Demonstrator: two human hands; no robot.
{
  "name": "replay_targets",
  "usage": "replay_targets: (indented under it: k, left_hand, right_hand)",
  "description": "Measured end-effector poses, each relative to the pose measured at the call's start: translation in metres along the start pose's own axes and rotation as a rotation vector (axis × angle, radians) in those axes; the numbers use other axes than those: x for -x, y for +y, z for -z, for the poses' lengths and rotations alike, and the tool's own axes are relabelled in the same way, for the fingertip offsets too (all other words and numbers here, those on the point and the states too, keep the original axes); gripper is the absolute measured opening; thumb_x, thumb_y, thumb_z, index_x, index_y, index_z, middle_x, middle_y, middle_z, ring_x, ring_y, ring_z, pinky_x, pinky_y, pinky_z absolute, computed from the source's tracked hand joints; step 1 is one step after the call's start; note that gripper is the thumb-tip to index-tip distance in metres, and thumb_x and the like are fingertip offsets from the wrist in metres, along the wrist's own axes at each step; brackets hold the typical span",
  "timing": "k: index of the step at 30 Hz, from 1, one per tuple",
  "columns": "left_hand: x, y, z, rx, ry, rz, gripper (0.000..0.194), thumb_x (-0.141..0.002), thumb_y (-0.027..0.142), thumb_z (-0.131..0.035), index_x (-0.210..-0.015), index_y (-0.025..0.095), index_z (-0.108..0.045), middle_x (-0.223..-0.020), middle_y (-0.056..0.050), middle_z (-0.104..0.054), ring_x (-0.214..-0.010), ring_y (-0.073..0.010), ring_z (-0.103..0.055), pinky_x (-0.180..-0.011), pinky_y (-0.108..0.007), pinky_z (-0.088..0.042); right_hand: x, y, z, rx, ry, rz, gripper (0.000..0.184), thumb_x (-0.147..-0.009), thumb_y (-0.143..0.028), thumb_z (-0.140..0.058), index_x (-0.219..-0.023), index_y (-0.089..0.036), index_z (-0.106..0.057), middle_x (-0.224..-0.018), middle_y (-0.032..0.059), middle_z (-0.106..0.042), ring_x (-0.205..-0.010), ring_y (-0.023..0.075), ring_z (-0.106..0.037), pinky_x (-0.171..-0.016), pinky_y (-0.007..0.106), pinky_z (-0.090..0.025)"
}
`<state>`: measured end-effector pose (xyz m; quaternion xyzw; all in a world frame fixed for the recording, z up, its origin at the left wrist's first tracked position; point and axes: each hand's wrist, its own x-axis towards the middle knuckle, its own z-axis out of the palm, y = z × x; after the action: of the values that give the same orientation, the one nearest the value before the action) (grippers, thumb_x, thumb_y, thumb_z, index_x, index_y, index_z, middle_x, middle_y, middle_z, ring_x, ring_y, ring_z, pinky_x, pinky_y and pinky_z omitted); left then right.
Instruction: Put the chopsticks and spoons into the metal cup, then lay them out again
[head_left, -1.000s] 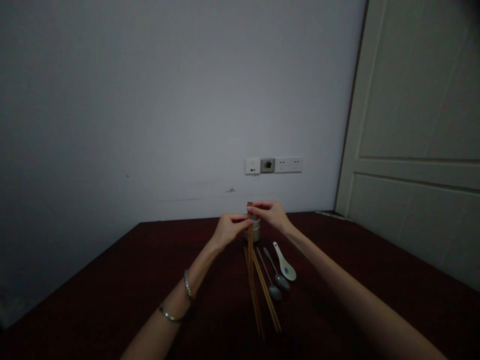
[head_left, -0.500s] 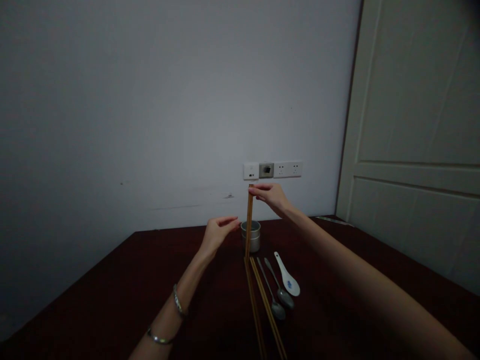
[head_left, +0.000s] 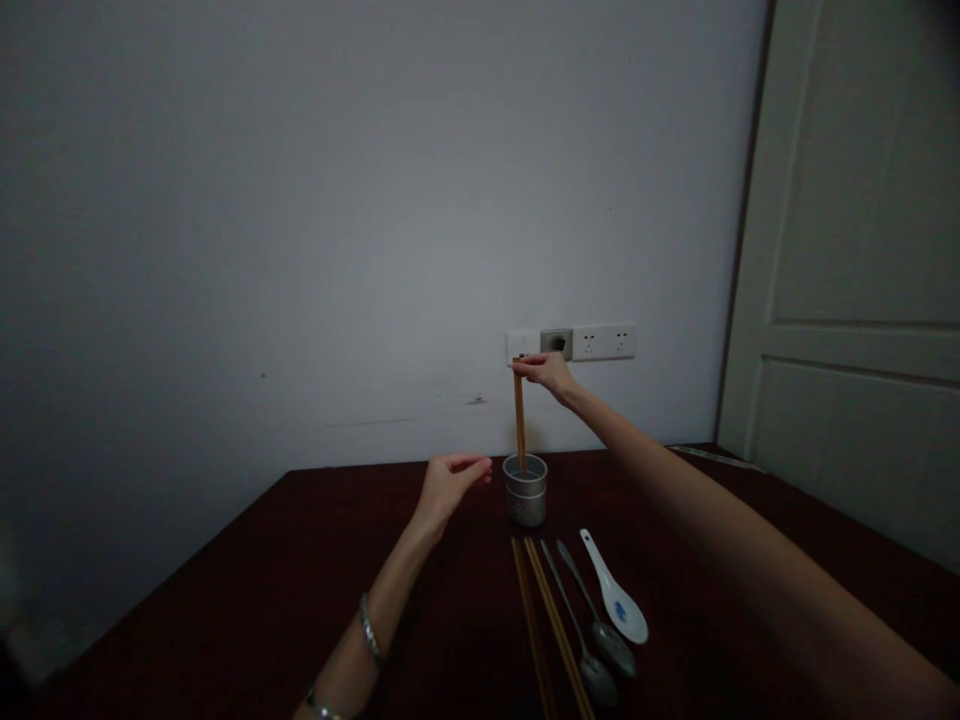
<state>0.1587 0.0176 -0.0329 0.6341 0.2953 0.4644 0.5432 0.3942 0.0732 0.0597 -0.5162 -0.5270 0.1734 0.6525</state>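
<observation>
My right hand (head_left: 546,372) pinches the top ends of a pair of wooden chopsticks (head_left: 520,420), held nearly upright. Their lower ends reach inside the mouth of a grey metal cup (head_left: 526,498); the tips are hidden by its rim. To the left of the cup, apart from it, my left hand (head_left: 448,490) hovers with thumb and fingertips drawn together and nothing visible between them. In front of the cup lie more chopsticks (head_left: 555,620), two metal spoons (head_left: 600,680) (head_left: 615,645) and a white spoon with a blue mark (head_left: 611,585).
The dark red tabletop (head_left: 337,580) meets a pale wall (head_left: 300,250) behind the cup. Wall sockets (head_left: 604,343) and a switch plate (head_left: 556,344) sit just above my right hand. A panelled door (head_left: 862,250) stands at the right.
My right hand has raised the chopsticks from in front of the cup and brought their lower ends into its mouth. My left hand has moved slightly away from the cup. The view has shifted left.
</observation>
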Motion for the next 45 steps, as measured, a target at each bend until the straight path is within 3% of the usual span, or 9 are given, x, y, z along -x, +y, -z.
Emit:
replay_targets:
  k: [7, 16, 23, 36, 45]
  left_hand:
    - [-0.001, -0.006, -0.001, 0.013, -0.004, 0.017, 0.029, -0.057, 0.033, -0.073, -0.073, 0.009, -0.068, -0.069, -0.008, -0.067, -0.061, -0.014, -0.061, -0.063, -0.025, -0.049]
    - [-0.002, -0.013, -0.002, -0.013, -0.041, 0.03, 0.029, -0.06, 0.034, -0.071, -0.073, 0.008, -0.068, -0.069, -0.009, -0.067, -0.06, -0.0135, -0.06, -0.061, -0.025, -0.049]
    - [-0.004, -0.017, -0.002, -0.005, -0.062, 0.048, 0.027, -0.06, 0.033, -0.071, -0.071, 0.009, -0.068, -0.066, -0.008, -0.066, -0.058, -0.0122, -0.059, -0.058, -0.023, -0.048]
    - [-0.005, -0.02, -0.005, 0.012, -0.076, 0.074, 0.027, -0.06, 0.033, -0.071, -0.07, 0.009, -0.067, -0.065, -0.008, -0.065, -0.056, -0.0113, -0.058, -0.057, -0.022, -0.047]
    - [-0.004, -0.021, -0.007, -0.003, -0.095, 0.068, 0.029, -0.059, 0.034, -0.071, -0.07, 0.008, -0.067, -0.064, -0.008, -0.065, -0.053, -0.011, -0.057, -0.055, -0.022, -0.046]
  right_hand:
    - [0.012, 0.052, -0.007, -0.024, -0.016, -0.139, 0.018, -0.055, -0.024, -0.073, -0.066, -0.011, -0.068, -0.066, 0.0055, -0.067, -0.059, 0.0116, -0.057, -0.053, 0.021, -0.043]
    - [0.018, 0.08, -0.006, -0.078, -0.039, -0.208, 0.019, -0.056, -0.025, -0.073, -0.067, -0.011, -0.066, -0.069, 0.0063, -0.067, -0.062, 0.0118, -0.059, -0.053, 0.02, -0.043]
    - [0.018, 0.085, -0.011, -0.138, -0.034, -0.268, 0.016, -0.061, -0.021, -0.07, -0.072, -0.01, -0.065, -0.065, 0.0054, -0.066, -0.053, 0.0087, -0.057, -0.049, 0.018, -0.044]
    - [0.026, 0.088, -0.017, -0.244, -0.072, -0.304, 0.009, -0.067, -0.014, -0.066, -0.075, -0.011, -0.063, -0.07, 0.0084, -0.068, -0.059, 0.0138, -0.064, -0.055, 0.021, -0.051]
    - [0.033, 0.09, -0.017, -0.222, -0.082, -0.35, 0.014, -0.063, -0.014, -0.069, -0.075, -0.012, -0.062, -0.067, 0.0066, -0.067, -0.058, 0.0135, -0.064, -0.056, 0.021, -0.05]
